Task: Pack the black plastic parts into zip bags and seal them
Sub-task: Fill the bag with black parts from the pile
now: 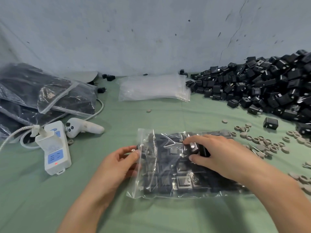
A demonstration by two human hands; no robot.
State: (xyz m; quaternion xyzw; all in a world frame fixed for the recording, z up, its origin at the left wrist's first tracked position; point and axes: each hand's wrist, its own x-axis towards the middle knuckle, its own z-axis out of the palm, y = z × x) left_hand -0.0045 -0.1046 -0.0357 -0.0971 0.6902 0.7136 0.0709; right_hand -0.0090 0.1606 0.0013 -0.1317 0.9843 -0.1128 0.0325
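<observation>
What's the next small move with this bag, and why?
Probably push the black part pinched in the left hand into the open mouth of the zip bag: it sits at that edge, and the right hand holds the bag steady.

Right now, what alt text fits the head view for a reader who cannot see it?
Two bare hands pack a clear zip bag on green cloth: the left hand pinches a black part at its open mouth, the right hand grips a second part over it. A heap of parts lies far right, filled bags far left.
</observation>
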